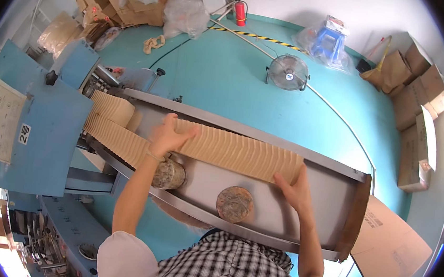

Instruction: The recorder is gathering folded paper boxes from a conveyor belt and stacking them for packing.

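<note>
Across a metal trough [315, 220] lies a long tan stack [236, 153] of thin ridged pieces, whose exact kind I cannot make out. My left hand [168, 136] grips its left end, slightly blurred, with the thumb along the near side. At the right end my right hand [296, 190] is closed on it, thumb in front. Nearer to me sit two round, mottled, stone-like blocks: one block [170, 175] below my left wrist, the other block [234, 204] in the middle. More tan ridged rows [119, 137] come out of the blue machine on the left, partly behind my left forearm.
The blue machine [33, 122] borders the trough's left end; a brown end board [357, 219] closes the right. Beyond are a floor fan [288, 72], a blue stool [329, 45], a fire extinguisher [240, 13] and cardboard boxes [421, 98]. A cardboard sheet [389, 245] leans at right.
</note>
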`<state>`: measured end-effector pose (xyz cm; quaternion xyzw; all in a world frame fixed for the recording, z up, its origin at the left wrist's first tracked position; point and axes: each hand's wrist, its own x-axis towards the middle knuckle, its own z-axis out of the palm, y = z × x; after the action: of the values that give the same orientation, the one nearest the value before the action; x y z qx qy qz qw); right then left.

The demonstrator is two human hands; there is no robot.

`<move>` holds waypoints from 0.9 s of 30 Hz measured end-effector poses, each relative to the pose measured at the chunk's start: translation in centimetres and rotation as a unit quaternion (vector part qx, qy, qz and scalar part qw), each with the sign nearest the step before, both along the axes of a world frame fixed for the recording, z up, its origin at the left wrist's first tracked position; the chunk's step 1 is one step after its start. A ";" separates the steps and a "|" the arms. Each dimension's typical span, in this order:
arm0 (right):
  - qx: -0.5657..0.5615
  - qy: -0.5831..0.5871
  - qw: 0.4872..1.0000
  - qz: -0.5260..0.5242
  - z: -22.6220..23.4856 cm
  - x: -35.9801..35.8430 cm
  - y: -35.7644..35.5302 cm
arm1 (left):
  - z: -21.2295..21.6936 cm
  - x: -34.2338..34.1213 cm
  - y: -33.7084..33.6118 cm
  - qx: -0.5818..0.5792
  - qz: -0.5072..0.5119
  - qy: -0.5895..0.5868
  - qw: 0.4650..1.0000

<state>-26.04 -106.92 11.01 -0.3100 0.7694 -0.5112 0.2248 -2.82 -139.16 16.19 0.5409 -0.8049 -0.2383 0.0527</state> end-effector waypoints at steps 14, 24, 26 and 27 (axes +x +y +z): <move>0.224 0.370 0.848 -0.306 2.3 0.9 15.5 | -2.1 -5.2 13.9 0.084 -0.200 0.326 0.920; 0.086 0.157 0.961 0.210 4.3 12.6 3.2 | -1.8 -8.0 13.3 0.072 -0.286 0.259 0.920; 0.067 0.195 0.956 0.208 2.6 13.8 0.6 | -1.1 -8.5 13.5 0.069 -0.285 0.230 0.928; 0.051 0.229 0.952 0.197 2.3 14.0 -0.8 | -0.8 -8.8 13.6 0.071 -0.293 0.196 0.933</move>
<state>-11.99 -107.67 13.27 -0.5525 0.7487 -0.3324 0.1541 -11.62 -125.60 15.38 0.2263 -0.8821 -0.4012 0.0990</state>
